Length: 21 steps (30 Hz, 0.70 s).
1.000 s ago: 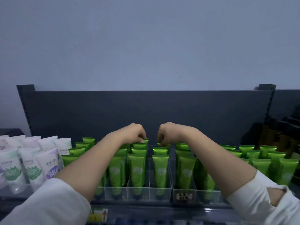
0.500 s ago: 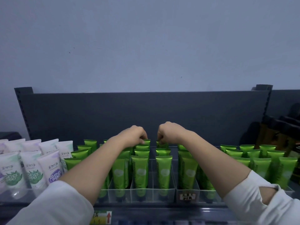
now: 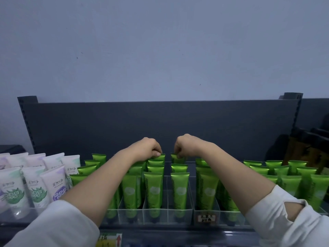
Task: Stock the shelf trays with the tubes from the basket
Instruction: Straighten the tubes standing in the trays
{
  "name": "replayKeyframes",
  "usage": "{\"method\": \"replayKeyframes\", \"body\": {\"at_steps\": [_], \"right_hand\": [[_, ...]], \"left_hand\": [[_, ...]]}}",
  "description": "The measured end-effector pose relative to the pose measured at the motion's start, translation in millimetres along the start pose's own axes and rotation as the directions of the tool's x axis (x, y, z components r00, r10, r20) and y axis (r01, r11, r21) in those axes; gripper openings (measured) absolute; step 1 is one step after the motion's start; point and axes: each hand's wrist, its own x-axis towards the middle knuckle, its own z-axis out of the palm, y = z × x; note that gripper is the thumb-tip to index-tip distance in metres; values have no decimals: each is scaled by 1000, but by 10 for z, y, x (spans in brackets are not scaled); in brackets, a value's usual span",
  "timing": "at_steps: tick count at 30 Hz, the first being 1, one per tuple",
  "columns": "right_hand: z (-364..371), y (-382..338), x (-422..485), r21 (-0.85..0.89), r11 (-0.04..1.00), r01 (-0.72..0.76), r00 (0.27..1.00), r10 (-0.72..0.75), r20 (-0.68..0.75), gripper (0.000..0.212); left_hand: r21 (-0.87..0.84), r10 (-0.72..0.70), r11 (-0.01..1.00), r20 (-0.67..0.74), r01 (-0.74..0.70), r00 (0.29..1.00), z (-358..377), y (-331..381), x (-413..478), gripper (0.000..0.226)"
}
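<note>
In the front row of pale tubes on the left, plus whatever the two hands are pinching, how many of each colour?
Pale tubes with green leaf print: 2
Pale tube with purple print: 1
Green tubes, one pinched by each hand, left hand, right hand: 2
Total: 5, ignoring any cut off at the edge

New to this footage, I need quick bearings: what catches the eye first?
At the back of the clear trays, the left hand pinches the top of a green tube and the right hand that of the neighbouring tube. Upright green tubes fill the trays; white tubes stand far left.
</note>
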Motion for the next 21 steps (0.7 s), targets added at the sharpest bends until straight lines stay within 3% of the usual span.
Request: {"method": "replayKeyframes", "body": {"at_steps": [21], "right_hand": [[-85,-68,-142,39,997,69,992,-73,103,18]], "left_hand": [[26,-30,999,-11,30,999,2,56,-47,24]]}}
